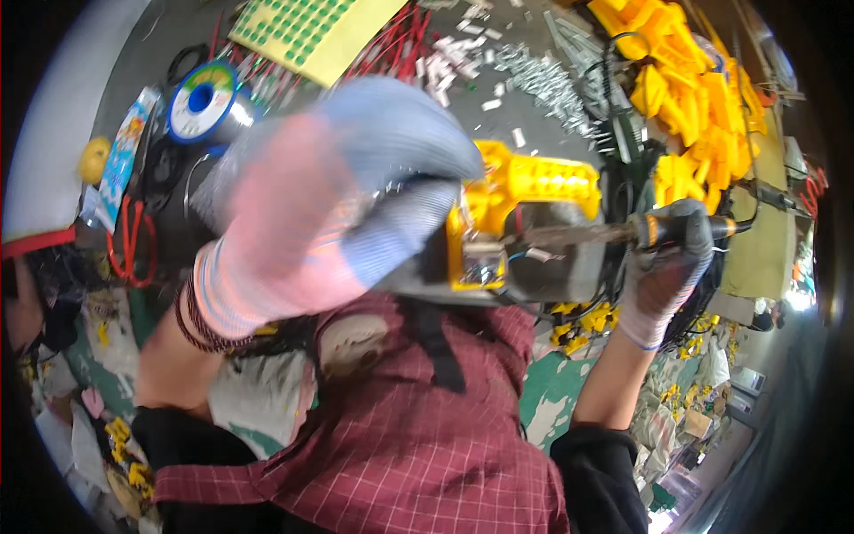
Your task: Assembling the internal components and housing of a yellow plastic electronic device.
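Observation:
My left hand [311, 205], in a blurred grey-blue and pink knit glove, is raised over the bench. Its thumb and forefinger come together at the left edge of a yellow plastic housing [551, 181]; what they pinch is hidden. In the lower part of the housing sits a small metal-and-dark component [483, 265], with a short blue wire beside it. My gloved right hand [672, 267] is wrapped round the black handle of a soldering iron [578, 235]. The iron's long metal barrel points left, its tip end close beside that component.
A blue-rimmed solder spool [203, 101] stands at the left, near red-handled scissors [132, 245]. Behind lie a yellow sheet with green dots [302, 34], red wires [391, 44], white pieces [449, 67] and metal parts [547, 84]. Yellow housings [703, 98] are heaped at the right.

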Motion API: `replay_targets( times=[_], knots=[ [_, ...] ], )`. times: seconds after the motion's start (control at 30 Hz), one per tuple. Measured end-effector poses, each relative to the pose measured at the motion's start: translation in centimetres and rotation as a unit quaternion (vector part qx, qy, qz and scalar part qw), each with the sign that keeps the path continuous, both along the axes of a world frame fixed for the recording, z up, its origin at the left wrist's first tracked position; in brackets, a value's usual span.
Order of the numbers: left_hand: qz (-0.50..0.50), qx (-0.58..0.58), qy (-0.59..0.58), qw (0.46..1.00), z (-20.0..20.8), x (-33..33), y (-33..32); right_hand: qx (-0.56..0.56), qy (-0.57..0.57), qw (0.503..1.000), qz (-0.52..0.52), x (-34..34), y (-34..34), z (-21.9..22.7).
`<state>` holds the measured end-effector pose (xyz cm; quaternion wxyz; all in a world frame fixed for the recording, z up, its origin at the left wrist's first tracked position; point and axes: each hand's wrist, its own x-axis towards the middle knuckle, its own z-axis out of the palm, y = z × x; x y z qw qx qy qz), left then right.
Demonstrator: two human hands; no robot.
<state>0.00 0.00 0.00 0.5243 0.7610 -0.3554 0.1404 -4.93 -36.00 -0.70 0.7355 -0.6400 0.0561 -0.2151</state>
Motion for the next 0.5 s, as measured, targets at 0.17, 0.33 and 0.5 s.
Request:
replay_targets(
  times=[0.17, 0.33, 0.5],
  knots=[
    [-0.053, 0.049, 0.048, 0.996, -4.7, -8.5, 5.0, 0.046, 0.012, 0.999, -0.015, 0.5, 1.2, 0.1],
    [0.157, 0.362, 0.003, 0.919, -12.0, -13.6, 1.9, 0.068, 0.012, 0.996, -0.049, 0.8, 1.1, -0.4],
    [0.234, 0.715, -0.011, 0.659, -20.8, -12.2, 1.5, 0.048, 0.031, 0.998, -0.022, 0.5, 1.9, 0.3]
  ],
)
